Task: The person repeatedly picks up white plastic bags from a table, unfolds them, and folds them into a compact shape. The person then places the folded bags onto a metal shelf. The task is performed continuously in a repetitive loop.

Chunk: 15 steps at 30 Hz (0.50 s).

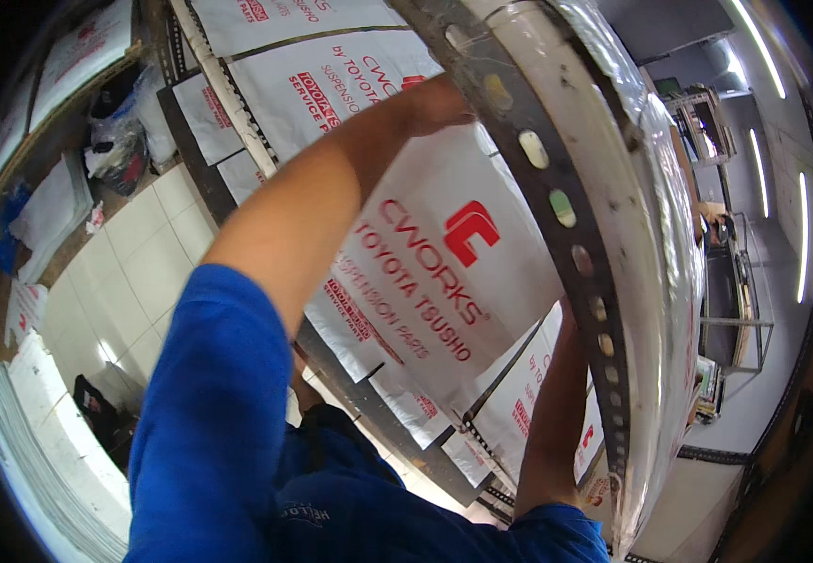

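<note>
A white carton with red print point(463, 253) is held tilted between my two hands, in front of the shelved boxes. At the carton's upper edge is my left hand point(439, 101), closed on it, its fingertips hidden behind a slotted metal shelf beam. My right hand point(568, 319) is at the carton's lower right edge, mostly covered by the same beam point(561, 211); its forearm comes up from below. Both arms reach in past the beam, with a blue sleeve on the left one.
Similar white boxes point(275, 33) stand in rows on the rack beyond. Plastic-wrapped goods point(660, 188) are above the beam at right. Plastic bags point(120, 141) lie on a shelf at far left, near a tiled floor point(144, 230). Another rack point(735, 300) stands at far right.
</note>
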Motion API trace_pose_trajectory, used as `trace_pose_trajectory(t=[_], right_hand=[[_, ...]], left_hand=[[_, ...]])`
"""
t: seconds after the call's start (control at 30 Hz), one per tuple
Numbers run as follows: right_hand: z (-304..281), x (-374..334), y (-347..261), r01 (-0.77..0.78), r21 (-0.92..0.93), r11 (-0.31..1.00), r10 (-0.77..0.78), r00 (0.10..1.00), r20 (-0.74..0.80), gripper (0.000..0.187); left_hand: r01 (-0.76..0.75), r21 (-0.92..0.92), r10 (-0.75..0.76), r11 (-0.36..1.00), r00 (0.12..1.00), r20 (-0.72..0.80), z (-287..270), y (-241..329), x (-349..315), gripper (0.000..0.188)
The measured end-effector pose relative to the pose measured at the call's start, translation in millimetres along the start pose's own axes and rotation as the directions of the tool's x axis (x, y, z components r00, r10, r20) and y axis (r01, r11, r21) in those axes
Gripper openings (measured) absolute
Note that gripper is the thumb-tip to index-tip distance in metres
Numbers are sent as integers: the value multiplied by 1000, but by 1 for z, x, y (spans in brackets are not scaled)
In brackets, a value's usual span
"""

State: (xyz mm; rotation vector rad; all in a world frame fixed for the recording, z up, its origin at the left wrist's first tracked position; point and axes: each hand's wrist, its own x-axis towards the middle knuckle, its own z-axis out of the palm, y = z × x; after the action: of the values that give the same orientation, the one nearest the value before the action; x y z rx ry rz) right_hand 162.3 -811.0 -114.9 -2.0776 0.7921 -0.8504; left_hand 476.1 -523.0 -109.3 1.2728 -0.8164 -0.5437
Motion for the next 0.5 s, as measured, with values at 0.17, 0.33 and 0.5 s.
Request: trace_pose_trajectory(t=[0.17,0.33,0.5], right_hand=[[-33,35,59,-134,80,988,131,990,48,51],[-54,53,99,-238,106,965,233,971,60,54],[-63,81,115,-247,99,964,243,969,49,57]], left_hand=[[-42,208,59,977,995,-80,31,-19,21,33],[-196,605,298,772,952,-72,27,-3,-75,28],[-186,891,218,415,971,101,57,4,-194,28]])
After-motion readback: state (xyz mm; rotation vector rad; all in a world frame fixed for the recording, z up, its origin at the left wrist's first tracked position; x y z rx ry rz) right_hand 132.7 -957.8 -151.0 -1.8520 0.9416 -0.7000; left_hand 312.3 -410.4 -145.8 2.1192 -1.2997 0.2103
